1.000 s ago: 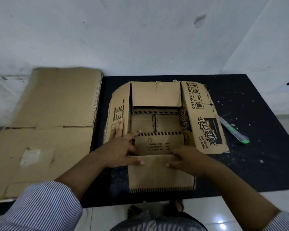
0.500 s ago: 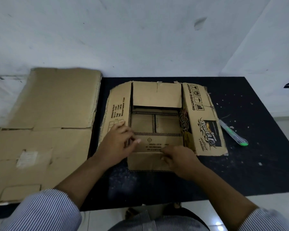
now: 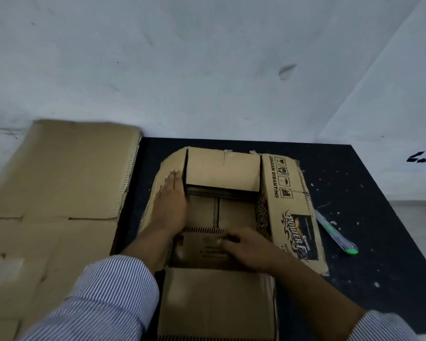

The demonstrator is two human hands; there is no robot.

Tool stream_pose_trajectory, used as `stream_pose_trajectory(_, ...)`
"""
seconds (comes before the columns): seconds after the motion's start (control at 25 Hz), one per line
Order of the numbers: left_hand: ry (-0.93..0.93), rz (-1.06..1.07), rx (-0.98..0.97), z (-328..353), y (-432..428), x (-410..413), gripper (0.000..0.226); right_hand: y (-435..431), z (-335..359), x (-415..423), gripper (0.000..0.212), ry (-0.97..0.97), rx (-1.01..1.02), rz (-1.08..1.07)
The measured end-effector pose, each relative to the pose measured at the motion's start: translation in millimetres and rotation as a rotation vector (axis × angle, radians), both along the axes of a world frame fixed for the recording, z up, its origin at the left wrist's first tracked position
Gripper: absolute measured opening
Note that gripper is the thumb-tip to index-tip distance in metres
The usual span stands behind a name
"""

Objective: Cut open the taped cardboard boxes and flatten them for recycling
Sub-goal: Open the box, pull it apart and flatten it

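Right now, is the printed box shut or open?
Open: the box flaps lie spread outward and its inside shows; the left hand presses flat on the left flap.

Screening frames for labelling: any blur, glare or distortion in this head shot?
Head view: dim, even light, no glare on the black table. Head view: right hand motion-blurred, left hand sharper. Head view: box flap print legible; wide-angle stretch enlarges the striped sleeve.

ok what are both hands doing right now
Left hand: open, flat on the left flap of the box.
Right hand: on the box's near panel, blurred; cannot tell.
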State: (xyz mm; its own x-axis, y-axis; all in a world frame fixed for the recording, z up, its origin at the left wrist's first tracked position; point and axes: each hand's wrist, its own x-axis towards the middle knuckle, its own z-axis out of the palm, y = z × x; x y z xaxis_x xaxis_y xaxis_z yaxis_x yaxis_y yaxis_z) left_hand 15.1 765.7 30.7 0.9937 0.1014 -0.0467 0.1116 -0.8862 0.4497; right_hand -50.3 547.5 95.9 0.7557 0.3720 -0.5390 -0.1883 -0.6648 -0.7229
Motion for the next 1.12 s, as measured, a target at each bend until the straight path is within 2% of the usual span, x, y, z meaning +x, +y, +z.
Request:
stream_pose_trajectory(0.08, -0.012, 0.003, 0.085, -3.7, -1.5, 2.3, 0.077, 8.5, -1.5, 36.9, 0.03, 0.098, 0.141, -0.291)
stream_pose_trajectory(0.2, 0.004, 0.006, 0.144, -0.1, -4.1, 0.7, 0.073, 19.5, 3.0, 82.8, 0.015, 0.458, 0.629, -0.88)
stream_pose_trajectory(0.24, -0.002, 0.008, 0.159, 3.3, -5.7, -0.1, 0.072, 19.7, 6.7, 92.9, 0.016, 0.52, 0.767, -1.035)
stream_pose_trajectory(0.32, 0.002, -0.002, 0.147, 5.8, -6.8, 0.8, 0.07, 19.4, 15.2, 104.2, 0.018, 0.464, 0.912, -1.192)
stream_pose_trajectory(0.36, 0.003, -0.007, 0.136, 5.4, -6.5, 0.8, 0.069, 20.1, 19.2, 108.5, 0.019, 0.359, 0.884, -1.186)
stream_pose_trajectory(0.44, -0.003, -0.016, 0.129, 4.1, -5.0, 0.8, 0.068, 23.2, 30.3, 119.4, 0.025, 0.074, 0.659, -1.019)
stream_pose_trajectory(0.52, 0.006, -0.019, 0.13, 3.8, -4.2, 1.6, 0.066, 23.6, 32.4, 140.0, 0.025, -0.287, 0.294, -0.731)
stream_pose_trajectory(0.6, 0.016, -0.015, 0.145, 3.7, -4.1, 0.7, 0.066, 17.4, 21.8, 169.2, 0.037, -0.578, -0.131, -0.394)
stream_pose_trajectory(0.64, 0.021, -0.016, 0.153, 3.7, -4.2, 0.6, 0.067, 12.3, 15.9, 184.7, 0.046, -0.628, -0.324, -0.246)
stream_pose_trajectory(0.72, 0.013, -0.021, 0.163, 1.9, -4.0, 1.2, 0.069, 2.5, 4.7, 211.3, 0.055, -0.577, -0.605, -0.018)
stream_pose_trajectory(0.8, -0.003, -0.016, 0.151, 0.5, -3.4, 1.0, 0.07, -4.1, -5.8, 226.2, 0.05, -0.495, -0.677, 0.093)
stream_pose_trajectory(0.92, 0.014, -0.001, 0.111, 0.1, -4.6, 0.0, 0.072, -12.3, -24.5, 227.5, 0.035, -0.555, -0.586, 0.079)
stream_pose_trajectory(1.12, 0.039, 0.037, 0.061, 1.1, -6.8, 2.2, 0.077, -24.5, -29.1, 231.6, 0.033, -0.535, -0.427, 0.044)
